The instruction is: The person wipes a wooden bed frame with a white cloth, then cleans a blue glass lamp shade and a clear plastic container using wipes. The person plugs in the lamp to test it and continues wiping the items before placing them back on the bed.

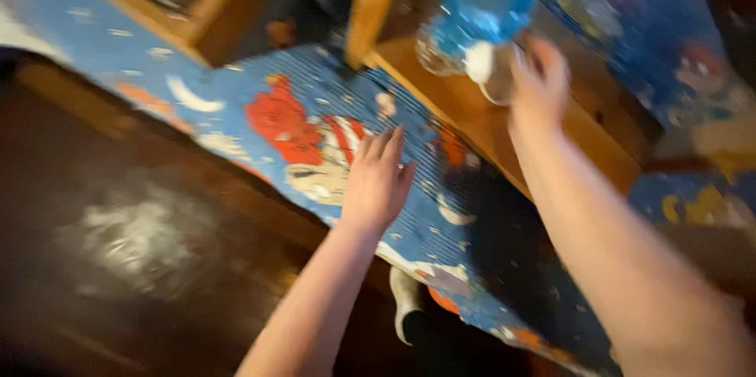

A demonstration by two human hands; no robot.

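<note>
The view is blurred by motion. My left hand [376, 180] lies flat, fingers together, on a blue patterned cloth [260, 101] with red, white and cream figures. My right hand [539, 82] is raised at the upper right, against a clear plastic bottle [472, 19] with a blue label and a white cap; whether the fingers close around it is unclear. The bottle hangs over a wooden surface [465, 109].
A dark wooden floor [142, 243] with a pale dusty patch fills the lower left. A wooden box or drawer [197, 15] stands at the top left. A white sock [405, 302] shows below the cloth's edge. More blue patterned fabric [630, 23] lies at the upper right.
</note>
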